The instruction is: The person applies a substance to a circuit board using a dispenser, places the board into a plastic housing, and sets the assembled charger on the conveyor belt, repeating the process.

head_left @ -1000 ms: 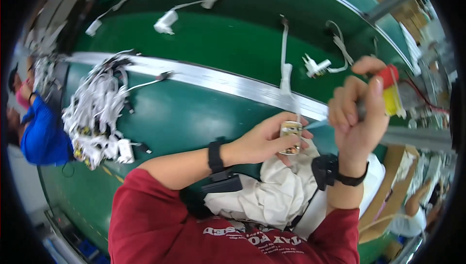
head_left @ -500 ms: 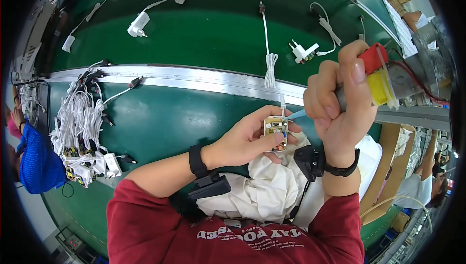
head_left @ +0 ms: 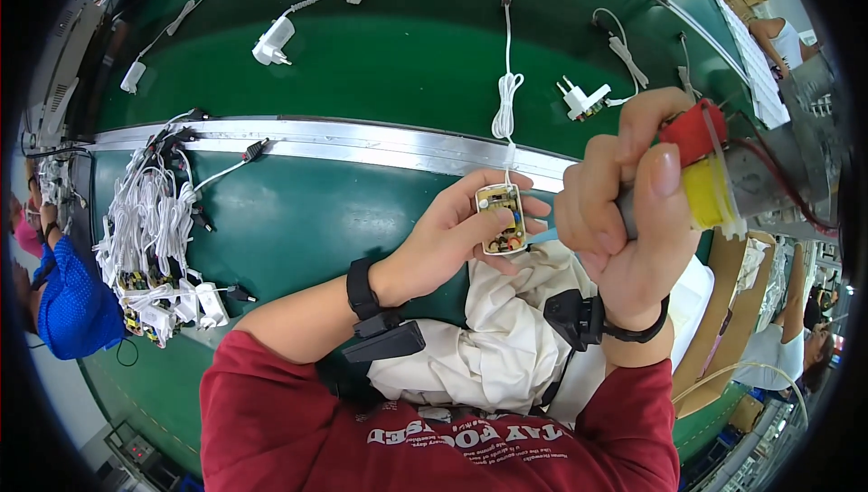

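My left hand [head_left: 443, 230] grips an open charger [head_left: 496, 198], a white shell with its circuit board and small parts facing up. Its thumb lies across the board and its fingers curl behind the shell. From the charger's far end a white cable [head_left: 508, 99] runs over the metal rail, in a tied bundle. My right hand [head_left: 624, 212] is wrapped round a thick grey cylindrical tool [head_left: 768, 184] with a red block and a yellow band. The tool's thin pale blue tip [head_left: 542, 237] points at the charger's lower right edge; whether it touches cannot be made out.
A heap of white cables [head_left: 154, 212] with open chargers lies left on the green table. Beyond the metal rail [head_left: 344, 143], a white plug charger [head_left: 274, 40] and an opened one [head_left: 583, 99] lie on a green belt. A cardboard box [head_left: 723, 320] stands right; other people are at both sides.
My left hand has moved the charger up and left, turning it slightly. The tool's tip now points at its lower right edge instead of its top. Chargers beyond the rail have shifted right.
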Demonstrator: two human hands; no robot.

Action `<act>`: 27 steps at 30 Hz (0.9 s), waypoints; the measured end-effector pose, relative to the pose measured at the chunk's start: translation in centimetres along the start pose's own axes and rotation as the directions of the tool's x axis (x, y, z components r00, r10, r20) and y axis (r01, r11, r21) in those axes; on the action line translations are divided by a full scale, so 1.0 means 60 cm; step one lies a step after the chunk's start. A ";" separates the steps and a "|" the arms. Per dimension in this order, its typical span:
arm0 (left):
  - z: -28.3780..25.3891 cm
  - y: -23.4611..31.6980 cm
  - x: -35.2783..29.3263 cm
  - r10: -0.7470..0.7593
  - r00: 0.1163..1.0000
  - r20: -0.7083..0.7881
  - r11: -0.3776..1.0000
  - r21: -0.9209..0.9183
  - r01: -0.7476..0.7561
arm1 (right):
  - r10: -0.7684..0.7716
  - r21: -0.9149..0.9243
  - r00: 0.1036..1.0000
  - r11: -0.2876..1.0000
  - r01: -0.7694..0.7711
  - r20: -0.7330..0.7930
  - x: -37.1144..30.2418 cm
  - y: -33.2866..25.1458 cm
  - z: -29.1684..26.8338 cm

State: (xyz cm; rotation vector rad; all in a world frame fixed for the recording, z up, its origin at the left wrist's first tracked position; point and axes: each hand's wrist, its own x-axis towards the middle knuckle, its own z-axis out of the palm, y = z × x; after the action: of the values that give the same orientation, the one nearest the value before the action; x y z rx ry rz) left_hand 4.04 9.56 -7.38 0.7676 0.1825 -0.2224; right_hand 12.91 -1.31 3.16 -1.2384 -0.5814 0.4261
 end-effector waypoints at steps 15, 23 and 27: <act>0.003 0.005 0.001 0.010 0.998 0.065 0.987 -0.162 0.001 | 0.004 -0.074 0.998 0.997 0.000 0.062 0.004 -0.002 -0.006; 0.002 0.003 -0.002 0.000 0.990 0.138 0.964 -0.264 0.037 | -0.004 -0.044 0.995 0.999 0.009 0.104 -0.003 0.005 0.007; 0.002 0.004 -0.004 -0.006 0.990 0.138 0.958 -0.285 0.046 | 0.029 0.011 0.995 0.999 -0.030 0.091 -0.003 0.003 0.011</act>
State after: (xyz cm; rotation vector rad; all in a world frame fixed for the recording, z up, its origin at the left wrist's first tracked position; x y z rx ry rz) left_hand 3.89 9.67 -7.12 0.4589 0.0928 -0.2659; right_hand 12.36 -0.90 3.10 -1.2216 -0.6376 0.5126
